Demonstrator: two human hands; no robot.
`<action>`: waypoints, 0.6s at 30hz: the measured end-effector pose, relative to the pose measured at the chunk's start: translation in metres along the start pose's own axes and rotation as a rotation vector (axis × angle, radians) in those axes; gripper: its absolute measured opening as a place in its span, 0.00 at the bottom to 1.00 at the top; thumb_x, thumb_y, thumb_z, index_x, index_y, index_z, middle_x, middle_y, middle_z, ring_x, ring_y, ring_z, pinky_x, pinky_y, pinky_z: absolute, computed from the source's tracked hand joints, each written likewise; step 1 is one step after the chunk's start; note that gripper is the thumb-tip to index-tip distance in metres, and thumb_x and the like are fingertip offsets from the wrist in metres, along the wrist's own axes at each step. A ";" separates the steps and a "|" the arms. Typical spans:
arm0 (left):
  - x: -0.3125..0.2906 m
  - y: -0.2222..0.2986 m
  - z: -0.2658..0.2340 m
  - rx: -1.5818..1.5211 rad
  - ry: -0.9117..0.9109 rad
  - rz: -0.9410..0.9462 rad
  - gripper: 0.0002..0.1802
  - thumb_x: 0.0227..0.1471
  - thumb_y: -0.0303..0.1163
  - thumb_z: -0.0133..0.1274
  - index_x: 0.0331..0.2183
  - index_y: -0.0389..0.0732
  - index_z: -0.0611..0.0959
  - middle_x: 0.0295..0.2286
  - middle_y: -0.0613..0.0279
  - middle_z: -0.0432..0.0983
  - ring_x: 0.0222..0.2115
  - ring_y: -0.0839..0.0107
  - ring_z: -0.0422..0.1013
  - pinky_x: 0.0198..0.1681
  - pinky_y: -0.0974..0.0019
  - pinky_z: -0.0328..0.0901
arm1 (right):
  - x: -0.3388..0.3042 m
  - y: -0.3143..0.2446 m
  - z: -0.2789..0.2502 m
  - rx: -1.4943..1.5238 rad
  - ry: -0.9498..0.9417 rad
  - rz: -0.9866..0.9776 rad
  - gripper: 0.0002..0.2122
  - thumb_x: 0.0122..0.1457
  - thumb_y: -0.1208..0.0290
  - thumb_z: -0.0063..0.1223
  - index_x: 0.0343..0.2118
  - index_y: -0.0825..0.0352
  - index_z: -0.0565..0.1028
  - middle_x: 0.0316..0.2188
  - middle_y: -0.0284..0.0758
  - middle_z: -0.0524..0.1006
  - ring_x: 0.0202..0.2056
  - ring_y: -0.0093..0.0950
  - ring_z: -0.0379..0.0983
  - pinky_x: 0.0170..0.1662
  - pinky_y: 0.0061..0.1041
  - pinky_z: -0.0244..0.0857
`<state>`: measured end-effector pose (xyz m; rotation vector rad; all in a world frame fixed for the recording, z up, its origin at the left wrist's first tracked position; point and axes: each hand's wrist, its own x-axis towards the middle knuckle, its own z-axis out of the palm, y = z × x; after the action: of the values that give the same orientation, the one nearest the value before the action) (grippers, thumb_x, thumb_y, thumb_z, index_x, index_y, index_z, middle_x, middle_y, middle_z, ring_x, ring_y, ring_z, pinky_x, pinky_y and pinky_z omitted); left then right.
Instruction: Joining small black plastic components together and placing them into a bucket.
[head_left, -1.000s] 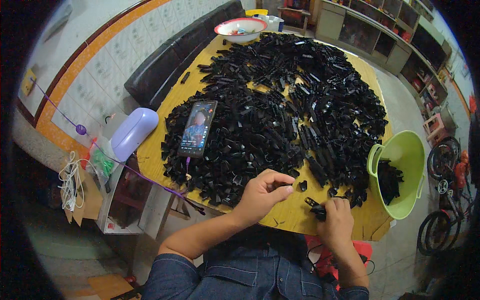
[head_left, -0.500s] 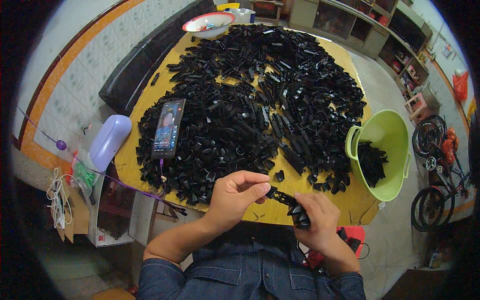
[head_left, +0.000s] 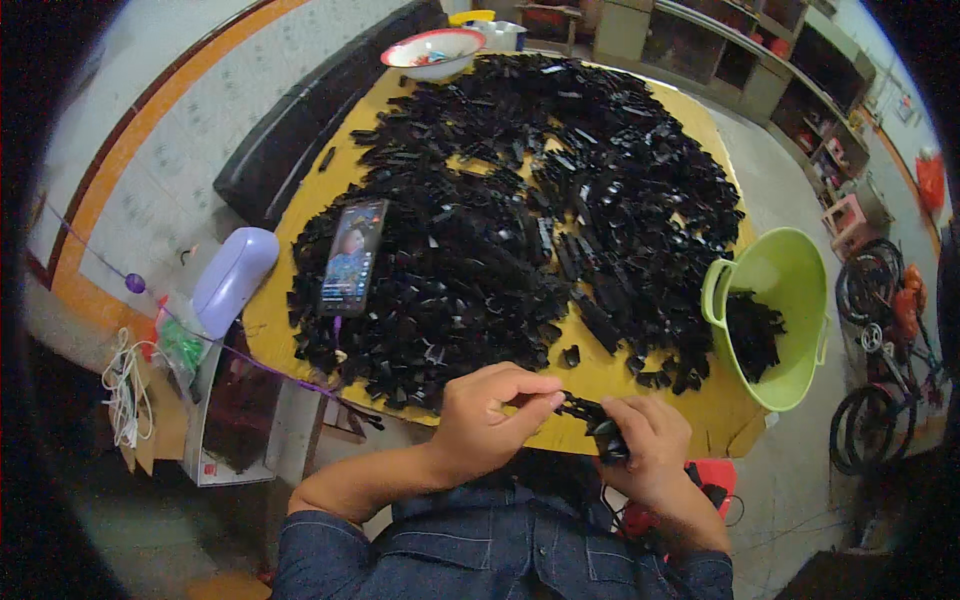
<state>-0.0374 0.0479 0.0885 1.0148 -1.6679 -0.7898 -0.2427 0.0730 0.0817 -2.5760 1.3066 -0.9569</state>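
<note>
Black and plastic-looking, the slotted strip (head_left: 580,404) sits near the desk's (head_left: 716,422) six-o'clock edge; left hand (head_left: 490,415) pinches its nine-o'clock end, right hand (head_left: 650,440) wraps its three-o'clock end. Probably light, stiff, slightly slippery, it likely suits fingertip holds at either end.

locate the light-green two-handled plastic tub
In the head view, the tub stands at the right edge of the yellow table, beside heaped black plastic pieces.
</note>
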 end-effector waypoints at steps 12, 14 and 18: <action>0.012 0.001 0.036 -0.889 -0.585 -0.486 0.32 0.54 0.38 0.49 0.55 0.34 0.58 0.50 0.53 0.61 0.53 0.66 0.57 0.56 0.64 0.52 | -0.012 -0.010 0.007 -0.019 -0.065 -0.042 0.30 0.26 0.68 0.61 0.41 0.64 0.70 0.31 0.35 0.71 0.28 0.36 0.68 0.26 0.34 0.62; 0.010 0.002 0.042 -0.906 -0.628 -0.472 0.32 0.54 0.38 0.48 0.55 0.34 0.57 0.51 0.52 0.61 0.53 0.66 0.57 0.56 0.64 0.52 | -0.023 -0.007 0.013 -0.022 -0.036 -0.061 0.28 0.28 0.68 0.60 0.40 0.64 0.70 0.29 0.35 0.71 0.28 0.36 0.68 0.26 0.34 0.62; 0.010 -0.014 0.058 -0.821 -0.498 -0.432 0.27 0.54 0.36 0.49 0.51 0.35 0.62 0.47 0.55 0.64 0.48 0.70 0.62 0.51 0.67 0.57 | -0.028 0.003 -0.003 -0.141 -0.207 0.192 0.20 0.32 0.69 0.60 0.35 0.64 0.73 0.26 0.36 0.73 0.28 0.37 0.69 0.27 0.33 0.63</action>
<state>-0.0903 0.0346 0.0631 0.5991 -1.2848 -1.9393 -0.2590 0.0925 0.0693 -2.5060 1.5750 -0.5691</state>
